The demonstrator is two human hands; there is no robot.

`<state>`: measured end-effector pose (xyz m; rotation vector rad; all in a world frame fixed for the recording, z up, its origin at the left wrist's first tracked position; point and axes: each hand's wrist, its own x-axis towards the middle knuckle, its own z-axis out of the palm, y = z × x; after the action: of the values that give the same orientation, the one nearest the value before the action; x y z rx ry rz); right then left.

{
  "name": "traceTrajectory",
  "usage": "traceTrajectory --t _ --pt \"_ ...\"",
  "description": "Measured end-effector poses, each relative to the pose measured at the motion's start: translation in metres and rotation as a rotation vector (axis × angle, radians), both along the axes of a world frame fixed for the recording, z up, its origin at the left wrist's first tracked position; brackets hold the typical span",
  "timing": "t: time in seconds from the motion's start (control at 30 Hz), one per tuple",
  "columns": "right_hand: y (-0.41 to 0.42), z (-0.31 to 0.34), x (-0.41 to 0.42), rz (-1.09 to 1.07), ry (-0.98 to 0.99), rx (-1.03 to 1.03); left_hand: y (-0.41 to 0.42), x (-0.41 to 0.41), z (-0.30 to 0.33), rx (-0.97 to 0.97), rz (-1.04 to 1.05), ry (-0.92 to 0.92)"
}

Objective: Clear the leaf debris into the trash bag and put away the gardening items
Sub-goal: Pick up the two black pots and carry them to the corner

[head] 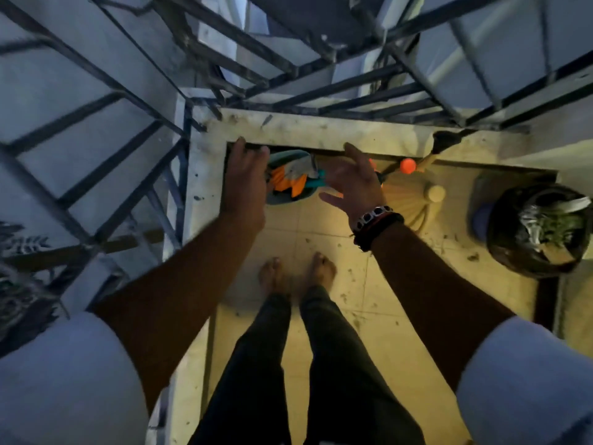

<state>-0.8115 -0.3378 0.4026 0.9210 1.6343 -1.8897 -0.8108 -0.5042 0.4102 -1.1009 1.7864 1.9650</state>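
Short pale bluish-white sleeves (pixel 64 374) ending above the elbows, forearms bare below. On the right wrist, a chunky bracelet of black and silver links (pixel 373 216), beside it a thin red band and a dark braided cord band (pixel 378 231). Left hand (pixel 247 184) and right hand (pixel 354 179) bare, no gloves or rings visible. Slim dark grey trousers (pixel 288 364) reaching the ankles. Bare feet (pixel 296 273), no shoes.
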Motion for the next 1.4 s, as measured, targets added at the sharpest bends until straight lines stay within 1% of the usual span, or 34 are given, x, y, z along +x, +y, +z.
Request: traceTrajectory --t 0.07,0.13,0.23,0.4,0.53,0.7,0.97,1.1,1.2,1.4 --pt "0.011 0.048 0.012 -0.049 0.069 -0.054 0.004 0.004 0.052 -0.025 0.001 0.064" --pt "0.024 0.093 0.031 -0.085 0.132 -0.094 0.006 0.017 0.099 -0.005 0.01 0.111" --pt "0.04 0.142 0.055 -0.135 0.175 -0.135 0.009 0.034 0.156 0.008 -0.05 0.157" --pt "0.058 0.202 0.091 -0.21 0.257 -0.08 0.014 0.062 0.216 0.013 -0.096 0.274" --pt "0.062 0.233 0.123 -0.246 0.305 -0.088 0.024 0.077 0.242 0.036 -0.14 0.294" --pt "0.054 0.278 0.154 -0.452 0.328 -0.114 0.036 0.087 0.27 0.106 -0.21 0.338" --pt "0.045 0.327 0.222 -0.697 0.421 -0.052 0.044 0.096 0.324 0.164 -0.474 0.445" --pt "0.047 0.343 0.254 -0.799 0.454 -0.047 0.05 0.1 0.343 0.213 -0.538 0.455" --pt "0.055 0.354 0.283 -0.895 0.49 -0.039 0.069 0.109 0.355 0.211 -0.622 0.478" --pt "0.083 0.371 0.346 -1.07 0.553 0.032 0.135 0.151 0.371 0.267 -0.809 0.524"
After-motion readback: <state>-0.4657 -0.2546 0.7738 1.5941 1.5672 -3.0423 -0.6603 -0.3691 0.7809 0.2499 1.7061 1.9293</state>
